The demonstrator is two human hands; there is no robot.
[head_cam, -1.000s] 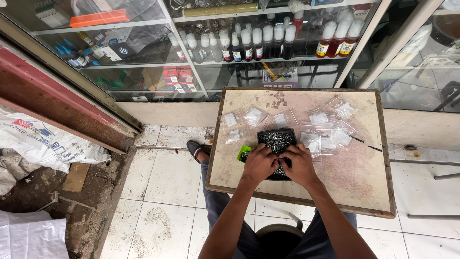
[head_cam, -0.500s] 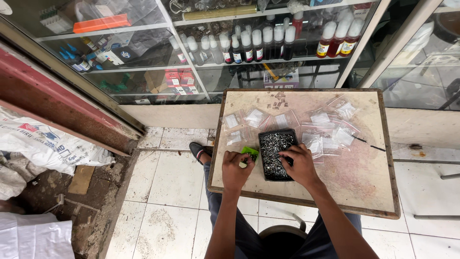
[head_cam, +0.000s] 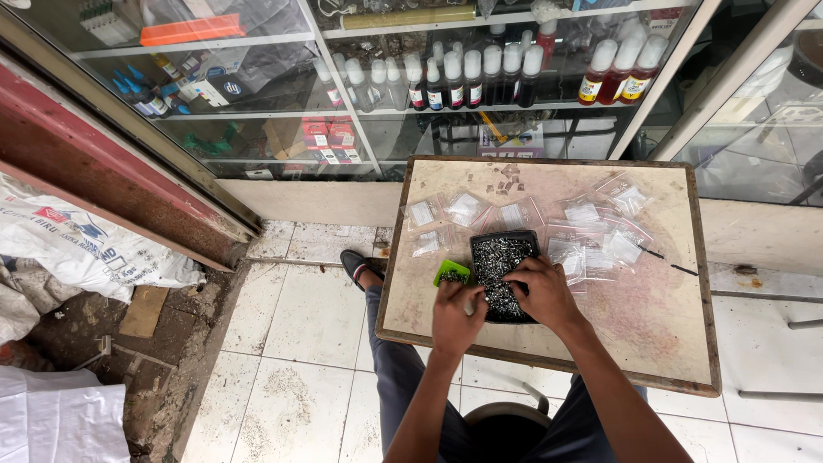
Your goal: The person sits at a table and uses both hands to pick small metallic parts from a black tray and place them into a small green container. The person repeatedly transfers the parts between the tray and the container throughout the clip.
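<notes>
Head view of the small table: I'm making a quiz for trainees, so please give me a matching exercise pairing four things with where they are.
Things:
1. black tray
2. green container
3. clear plastic bags
4. right hand

Places:
A. spread over the far part of the table
B. left of the tray, just beyond the left hand
C. resting in the tray, on the small metal parts
D. middle of the table, filled with small metal parts

Pairs: 1-D, 2-B, 3-A, 4-C

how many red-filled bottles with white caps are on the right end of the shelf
3. The red bottles stand side by side on the glass shelf's right end: left one, middle one, right one. More may hide behind the frame.
</notes>
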